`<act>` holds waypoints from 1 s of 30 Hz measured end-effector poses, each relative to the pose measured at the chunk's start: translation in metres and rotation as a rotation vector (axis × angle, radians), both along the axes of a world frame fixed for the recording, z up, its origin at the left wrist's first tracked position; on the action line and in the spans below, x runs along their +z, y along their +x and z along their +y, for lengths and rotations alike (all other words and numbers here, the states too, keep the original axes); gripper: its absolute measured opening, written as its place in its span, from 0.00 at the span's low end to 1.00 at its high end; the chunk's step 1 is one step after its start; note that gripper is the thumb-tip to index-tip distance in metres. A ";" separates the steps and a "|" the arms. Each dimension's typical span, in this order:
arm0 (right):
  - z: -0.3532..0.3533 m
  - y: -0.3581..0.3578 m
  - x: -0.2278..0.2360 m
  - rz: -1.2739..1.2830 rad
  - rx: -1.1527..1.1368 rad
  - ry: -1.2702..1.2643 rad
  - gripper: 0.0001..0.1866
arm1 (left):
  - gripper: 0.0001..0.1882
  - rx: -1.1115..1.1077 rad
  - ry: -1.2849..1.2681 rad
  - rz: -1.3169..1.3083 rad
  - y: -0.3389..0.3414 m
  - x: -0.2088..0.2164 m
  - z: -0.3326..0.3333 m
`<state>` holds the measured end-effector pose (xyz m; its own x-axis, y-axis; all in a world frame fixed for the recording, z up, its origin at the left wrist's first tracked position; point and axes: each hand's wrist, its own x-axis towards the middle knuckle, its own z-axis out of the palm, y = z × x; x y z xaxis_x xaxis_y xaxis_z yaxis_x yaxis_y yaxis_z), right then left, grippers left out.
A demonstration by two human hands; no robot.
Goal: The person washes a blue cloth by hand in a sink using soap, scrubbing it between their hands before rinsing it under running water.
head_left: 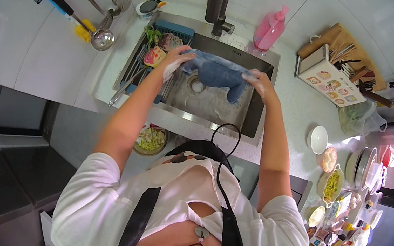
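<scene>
A wet blue cloth [213, 73] is stretched between my two hands above the stainless steel sink [220, 110]. My left hand [175, 60] grips its left end, and my right hand [260, 83] its right end. White suds cover both hands. The cloth sags in the middle, and one corner hangs lower near my right hand. Beneath it the round drain [195, 85] shows in the wet basin. Left of my left hand, a blue-edged draining rack [174, 28] carries leafy greens [152, 36] and a red-and-yellow item [154, 56].
The dark faucet [219, 0] rises behind the sink, beside a pink pump bottle [270, 29]. Ladles and turners [102, 39] hang on the left wall. A utensil caddy [333, 76] stands right, with a white bowl [317, 139] and several food dishes nearer. A vegetable bowl [151, 139] sits below the counter.
</scene>
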<state>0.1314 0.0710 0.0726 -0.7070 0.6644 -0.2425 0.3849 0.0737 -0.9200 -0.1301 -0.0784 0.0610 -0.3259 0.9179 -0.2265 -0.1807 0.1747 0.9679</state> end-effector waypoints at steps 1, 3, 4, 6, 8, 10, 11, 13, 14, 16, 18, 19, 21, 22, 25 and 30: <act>-0.002 0.000 -0.003 0.231 -0.108 -0.183 0.19 | 0.07 0.050 0.066 -0.197 0.006 0.000 -0.004; -0.013 -0.011 -0.007 0.510 -0.240 -0.451 0.20 | 0.07 0.144 0.194 -0.597 0.025 -0.002 -0.004; -0.018 -0.021 -0.008 0.650 -0.303 -0.585 0.21 | 0.09 0.160 0.249 -0.719 0.027 -0.014 -0.001; -0.018 -0.035 -0.023 0.628 -0.465 -0.499 0.22 | 0.10 0.153 0.253 -0.876 0.047 -0.001 0.009; -0.038 -0.057 -0.005 0.533 -0.643 -0.358 0.21 | 0.11 0.190 0.316 -0.923 0.057 -0.006 0.015; -0.060 -0.071 0.010 0.525 -0.596 0.015 0.19 | 0.11 0.318 0.253 -0.748 0.065 -0.011 0.025; -0.071 -0.076 0.016 0.513 -0.571 0.201 0.18 | 0.11 0.379 0.218 -0.661 0.073 -0.001 0.028; -0.103 -0.087 0.030 0.577 -0.429 0.376 0.15 | 0.12 0.318 0.303 -0.637 0.077 0.002 0.033; -0.113 -0.089 0.033 0.607 -0.355 0.459 0.14 | 0.13 0.274 0.343 -0.655 0.071 -0.010 0.040; -0.112 -0.089 0.027 0.644 -0.264 0.725 0.12 | 0.12 0.294 0.400 -0.692 0.074 -0.022 0.052; -0.094 -0.086 0.016 0.582 -0.344 0.803 0.10 | 0.10 0.275 0.259 -0.753 0.098 0.017 0.044; -0.074 -0.084 0.009 0.508 -0.455 0.735 0.09 | 0.10 0.275 0.189 -0.780 0.106 0.029 0.037; -0.064 -0.081 0.008 0.417 -0.598 0.715 0.08 | 0.09 0.240 0.209 -0.798 0.109 0.025 0.042; -0.065 -0.083 0.012 0.407 -0.625 0.760 0.08 | 0.09 0.228 0.221 -0.804 0.107 0.022 0.045; -0.090 -0.092 0.030 0.524 -0.559 0.844 0.07 | 0.09 0.323 0.306 -0.815 0.096 0.012 0.054; -0.083 -0.089 0.021 0.362 -0.635 0.505 0.09 | 0.08 0.436 0.175 -0.681 0.111 0.031 0.047</act>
<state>0.0428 -0.0121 0.0937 -0.1453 0.9243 0.3529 0.1828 0.3756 -0.9086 -0.0187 -0.0314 0.0918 -0.5039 0.7812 -0.3686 -0.7541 -0.1897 0.6288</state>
